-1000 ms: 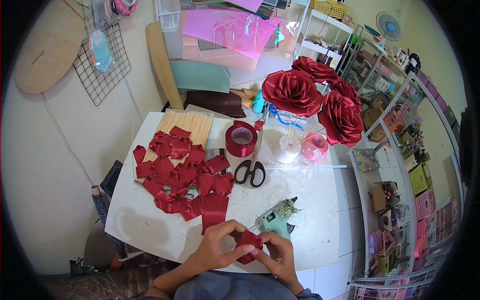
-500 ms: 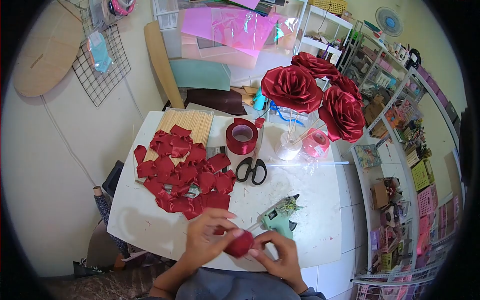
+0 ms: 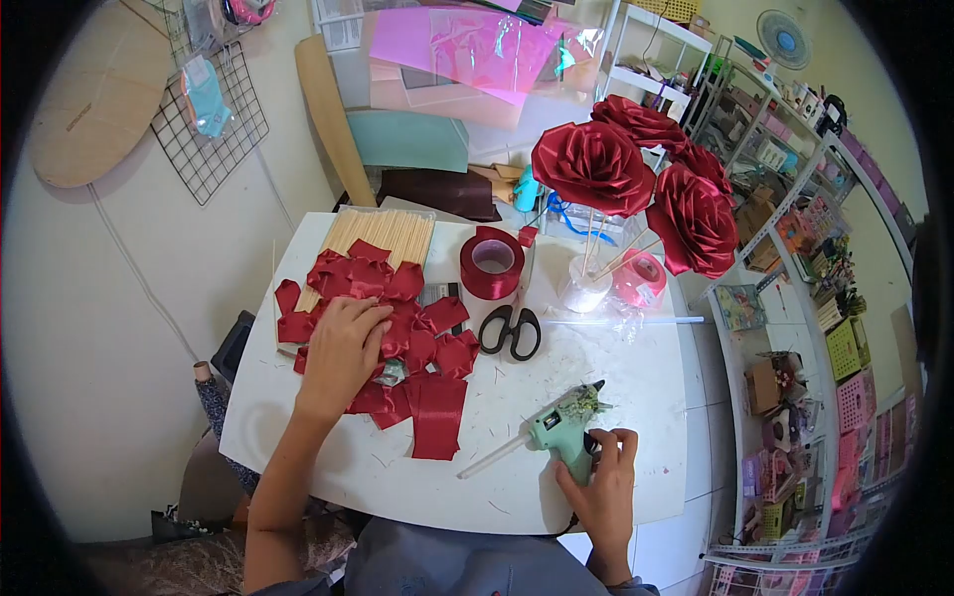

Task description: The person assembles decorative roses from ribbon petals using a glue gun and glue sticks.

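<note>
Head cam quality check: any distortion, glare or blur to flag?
Head view: strong fisheye with a black vignette around the frame, and the shelving bows at the right edge. There is glare on the pink cellophane and sheen on the satin roses. The table is evenly lit. The left hand and the right hand on the glue gun are both sharp.

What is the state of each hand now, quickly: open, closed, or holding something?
Left hand: open, fingers resting on the red ribbon petals.
Right hand: closed on the handle of the green glue gun.
</note>
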{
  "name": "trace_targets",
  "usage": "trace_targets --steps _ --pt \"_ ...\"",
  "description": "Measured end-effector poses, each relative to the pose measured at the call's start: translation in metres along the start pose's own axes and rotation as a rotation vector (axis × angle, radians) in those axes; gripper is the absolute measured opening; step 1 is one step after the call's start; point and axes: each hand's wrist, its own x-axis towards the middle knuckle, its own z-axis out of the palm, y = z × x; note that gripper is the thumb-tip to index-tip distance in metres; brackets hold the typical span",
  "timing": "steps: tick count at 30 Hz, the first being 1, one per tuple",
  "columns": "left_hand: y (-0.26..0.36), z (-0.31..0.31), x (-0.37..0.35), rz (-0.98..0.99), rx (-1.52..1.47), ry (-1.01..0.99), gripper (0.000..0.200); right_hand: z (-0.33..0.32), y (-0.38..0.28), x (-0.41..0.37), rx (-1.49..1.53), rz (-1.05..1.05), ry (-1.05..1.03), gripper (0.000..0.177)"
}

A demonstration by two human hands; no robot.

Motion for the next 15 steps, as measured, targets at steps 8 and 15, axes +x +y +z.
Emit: trace_targets --steps 8,15 --pt "0.009 -0.01 -0.003 0.069 0.433 0.077 0.026 -0.005 0.009 0.0 0.656 0.137 0.008 0.037" --pt "0.011 -0.027 0.008 0.063 0.11 0.162 0.035 0.001 0.004 -0.001 0.987 0.192 0.032 0.03"
